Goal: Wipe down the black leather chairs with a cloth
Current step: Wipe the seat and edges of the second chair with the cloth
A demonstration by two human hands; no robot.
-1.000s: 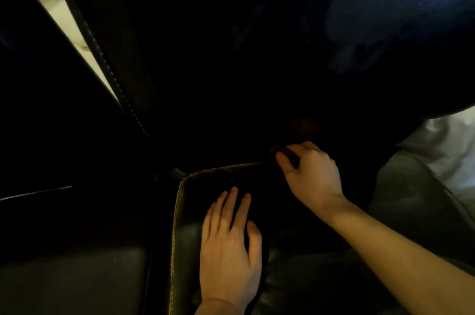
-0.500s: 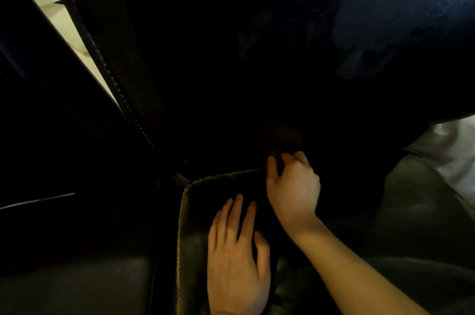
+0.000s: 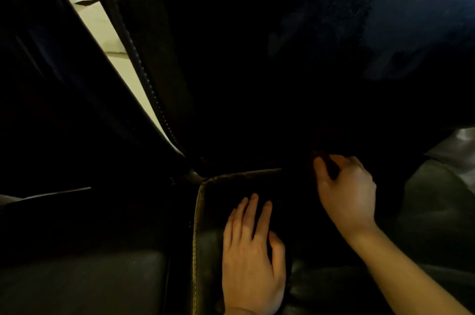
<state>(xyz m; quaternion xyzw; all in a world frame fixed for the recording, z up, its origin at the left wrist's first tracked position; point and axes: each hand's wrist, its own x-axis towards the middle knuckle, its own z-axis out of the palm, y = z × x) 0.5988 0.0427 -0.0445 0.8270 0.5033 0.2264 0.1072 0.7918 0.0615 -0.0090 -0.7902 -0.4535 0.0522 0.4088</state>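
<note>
Very dim frame, most detail lost in shadow. L hand (image 3: pixel 253 258) lies palm-down on the black leather seat cushion (image 3: pixel 213 211), fingers straight and slightly spread, thumb out to the side — pressing flat, gripping nothing. Cushion has a yellowish stitched edge seam (image 3: pixel 196 237) running up its left side and turning along the back edge.

R hand (image 3: pixel 345 191) sits further back, at the crease where the cushion meets the chair backrest (image 3: pixel 257 70). Fingers curled, thumb and forefinger closed on a dark wad, prob. the cloth (image 3: pixel 325 164) — too dark to make out colour or extent. Cloth is at the seat/back junction, right of the L hand, apart from it.

Second chair (image 3: pixel 64 83) at left; pale floor strip (image 3: pixel 110 42) visible between the two backs.
</note>
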